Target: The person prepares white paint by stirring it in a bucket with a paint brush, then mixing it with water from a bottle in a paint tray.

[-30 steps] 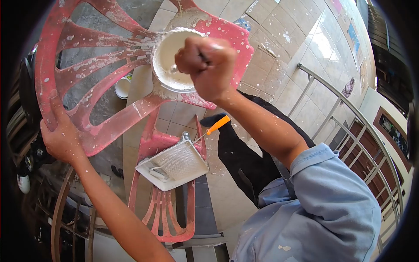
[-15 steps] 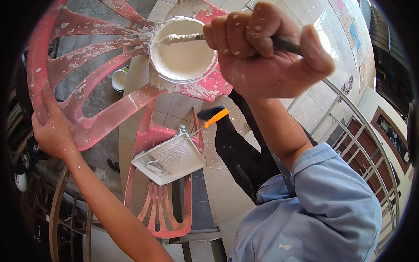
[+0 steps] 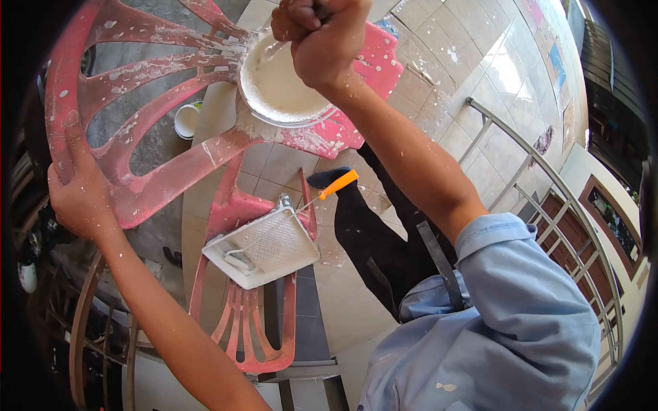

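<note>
A bucket [image 3: 248, 96] of off-white paint [image 3: 288, 85] sits on the seat of a paint-spattered red plastic chair [image 3: 205, 159]. Over the bucket, my right hand [image 3: 325, 38] is closed in a fist around a stick. The stick's white-coated end [image 3: 272, 52] shows at the paint, while its handle is mostly hidden by the fist. At the left, my left hand [image 3: 82, 188] grips the outer edge of the chair's back, thumb lying along its face.
A second red chair [image 3: 288, 335] below bears a white paint tray [image 3: 274, 250] with a roller frame whose handle [image 3: 339, 183] is orange. A small paint cup [image 3: 187, 122] stands on the floor at left. Metal railing [image 3: 541, 161] runs along the right.
My right hand has moved up and left with the stick, now over the bucket's upper right side. My left hand keeps its hold on the chair back.
</note>
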The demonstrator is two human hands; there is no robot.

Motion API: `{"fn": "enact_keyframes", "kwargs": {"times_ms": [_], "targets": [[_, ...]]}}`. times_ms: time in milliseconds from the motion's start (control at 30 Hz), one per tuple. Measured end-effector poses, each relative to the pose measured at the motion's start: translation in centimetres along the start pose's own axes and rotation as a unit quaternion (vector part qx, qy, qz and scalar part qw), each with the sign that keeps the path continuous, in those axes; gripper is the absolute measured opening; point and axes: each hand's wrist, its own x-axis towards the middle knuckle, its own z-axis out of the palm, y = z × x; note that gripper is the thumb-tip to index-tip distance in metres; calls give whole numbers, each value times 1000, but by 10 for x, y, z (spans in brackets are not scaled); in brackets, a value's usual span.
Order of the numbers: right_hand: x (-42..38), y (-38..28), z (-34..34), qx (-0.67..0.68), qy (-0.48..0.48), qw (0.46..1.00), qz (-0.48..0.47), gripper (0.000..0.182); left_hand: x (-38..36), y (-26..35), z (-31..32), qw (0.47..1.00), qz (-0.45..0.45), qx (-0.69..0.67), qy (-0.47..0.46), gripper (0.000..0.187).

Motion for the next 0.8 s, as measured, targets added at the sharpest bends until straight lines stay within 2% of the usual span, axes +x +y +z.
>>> {"fn": "enact_keyframes", "kwargs": {"times_ms": [67, 167, 233, 300, 333, 467, 500, 600, 667, 700, 767, 800], "targets": [[5, -23, -4, 200, -12, 980, 19, 43, 8, -8, 7, 999, 17, 6, 46, 96], [-9, -62, -24, 328, -53, 943, 30, 47, 5, -11, 9, 999, 16, 9, 30, 97], [-15, -56, -25, 318, -70, 944, 57, 48, 5, -6, 3, 1000, 4, 5, 3, 98], [-13, -25, -17, 202, -48, 974, 88, 40, 2, -1, -1, 999, -7, -5, -31, 98], [-8, -5, -10, 92, -25, 992, 80, 36, 3, 1, -2, 1000, -2, 2, -27, 98], [-1, -71, -26, 227, -113, 967, 10, 52, -2, -2, -1, 1000, 3, 17, -2, 100], [-2, -76, -28, 213, -137, 967, -10, 58, -1, 0, -1, 1000, 2, 10, 13, 100], [-9, -33, -26, 60, -173, 983, -19, 59, 3, -9, 8, 998, 33, 11, 58, 89], [-9, 0, -20, -48, -126, 989, -65, 58, -1, -2, 0, 1000, 24, 12, 10, 90], [-5, -10, -19, -4, -135, 990, -46, 55, 1, -2, -2, 1000, 16, 15, -10, 91], [-3, -51, -32, 172, -170, 970, 21, 51, 6, -12, 7, 999, 36, 13, 28, 92], [-1, -66, -35, 214, -204, 955, 31, 49, 5, -12, 7, 998, 49, 8, 47, 93]]}}
